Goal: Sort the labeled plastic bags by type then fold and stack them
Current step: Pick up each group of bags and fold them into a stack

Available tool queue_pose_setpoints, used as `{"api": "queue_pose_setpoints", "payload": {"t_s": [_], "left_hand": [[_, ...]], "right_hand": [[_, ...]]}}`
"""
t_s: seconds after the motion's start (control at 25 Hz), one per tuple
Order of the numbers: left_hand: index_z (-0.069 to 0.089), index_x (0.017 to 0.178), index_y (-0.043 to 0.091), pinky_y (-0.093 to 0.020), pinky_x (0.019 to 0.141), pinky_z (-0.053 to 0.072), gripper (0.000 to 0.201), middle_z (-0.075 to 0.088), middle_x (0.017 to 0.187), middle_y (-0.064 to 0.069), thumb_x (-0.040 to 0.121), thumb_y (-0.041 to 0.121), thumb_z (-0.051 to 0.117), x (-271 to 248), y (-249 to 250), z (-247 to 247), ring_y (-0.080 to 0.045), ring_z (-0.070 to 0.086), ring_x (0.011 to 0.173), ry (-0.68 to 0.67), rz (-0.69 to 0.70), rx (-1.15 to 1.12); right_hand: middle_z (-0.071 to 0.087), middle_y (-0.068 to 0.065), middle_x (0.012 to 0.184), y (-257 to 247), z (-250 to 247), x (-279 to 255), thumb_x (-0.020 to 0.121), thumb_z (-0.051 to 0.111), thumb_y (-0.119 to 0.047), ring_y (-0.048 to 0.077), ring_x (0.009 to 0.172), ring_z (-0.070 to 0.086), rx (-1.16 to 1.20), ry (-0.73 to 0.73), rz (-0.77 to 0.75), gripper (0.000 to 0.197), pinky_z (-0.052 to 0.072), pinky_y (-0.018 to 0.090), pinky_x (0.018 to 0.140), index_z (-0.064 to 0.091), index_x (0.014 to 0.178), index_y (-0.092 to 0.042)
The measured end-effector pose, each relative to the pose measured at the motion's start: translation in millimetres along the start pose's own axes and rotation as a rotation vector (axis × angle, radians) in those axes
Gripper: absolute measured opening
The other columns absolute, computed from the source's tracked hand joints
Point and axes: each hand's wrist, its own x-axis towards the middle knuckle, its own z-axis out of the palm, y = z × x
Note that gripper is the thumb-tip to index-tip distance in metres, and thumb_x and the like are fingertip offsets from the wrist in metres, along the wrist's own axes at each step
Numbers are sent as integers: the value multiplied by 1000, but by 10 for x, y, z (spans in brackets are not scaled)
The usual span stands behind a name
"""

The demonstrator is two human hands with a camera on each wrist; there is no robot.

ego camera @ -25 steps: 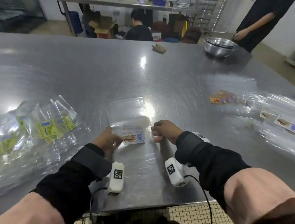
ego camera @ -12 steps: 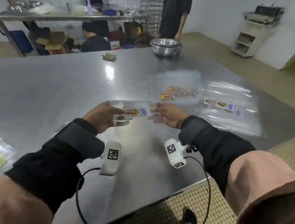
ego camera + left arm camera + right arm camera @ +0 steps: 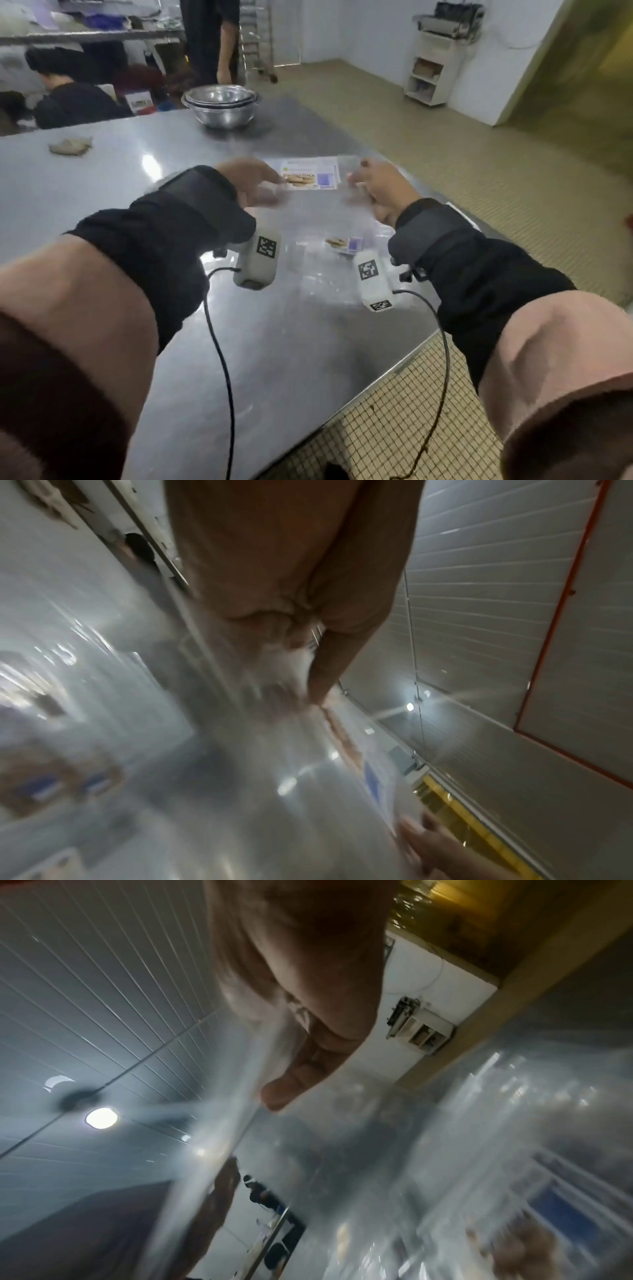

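A clear plastic bag with a white, tan and purple label [image 3: 310, 176] hangs in the air between my two hands, above the steel table [image 3: 102, 192]. My left hand [image 3: 251, 183] pinches its left edge and my right hand [image 3: 371, 186] pinches its right edge. Below them lies a pile of clear bags with the same label [image 3: 344, 244], near the table's right edge. In the left wrist view the thumb [image 3: 329, 669] lies on the blurred clear film. The right wrist view shows the thumb [image 3: 294, 1080] pressed on the film, with labelled bags [image 3: 555, 1215] underneath.
Stacked steel bowls [image 3: 221, 104] stand at the table's far end, with a crumpled brown rag [image 3: 70, 146] to their left. A person in black stands behind the bowls and another sits at the far left. Tiled floor runs along the table's right edge.
Both hands lifted the labelled bag off the table and carried it right. It now hangs over the pile of matching bags, and my view has swung right.
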Motion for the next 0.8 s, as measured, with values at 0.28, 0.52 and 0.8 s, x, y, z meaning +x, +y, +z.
{"api": "queue_pose_setpoints", "payload": {"t_s": [0.28, 0.52, 0.8], "left_hand": [[41, 130, 9, -26, 65, 58, 48, 58, 100, -12, 87, -11, 51, 844, -533, 694, -26, 61, 89, 36, 1, 67], [41, 135, -3, -43, 103, 42, 56, 47, 136, -25, 85, 10, 65, 1185, -1258, 805, -38, 47, 125, 110, -212, 572], [42, 132, -5, -34, 97, 36, 54, 49, 132, -23, 90, 24, 58, 1276, -1085, 553, -36, 45, 124, 312, -144, 897]], "right_hand": [[57, 15, 108, 515, -697, 332, 88, 41, 8, 25, 84, 58, -124, 181, -4, 38, 54, 35, 65, 40, 120, -12], [46, 8, 110, 1111, -834, 363, 88, 52, -3, 21, 96, 48, -462, 169, 244, 50, 41, 27, 80, 36, 135, -2], [50, 19, 129, 1109, -1243, 514, 76, 74, -33, 37, 121, 48, -529, 426, 298, 69, 40, 46, 103, 45, 128, 2]]}}
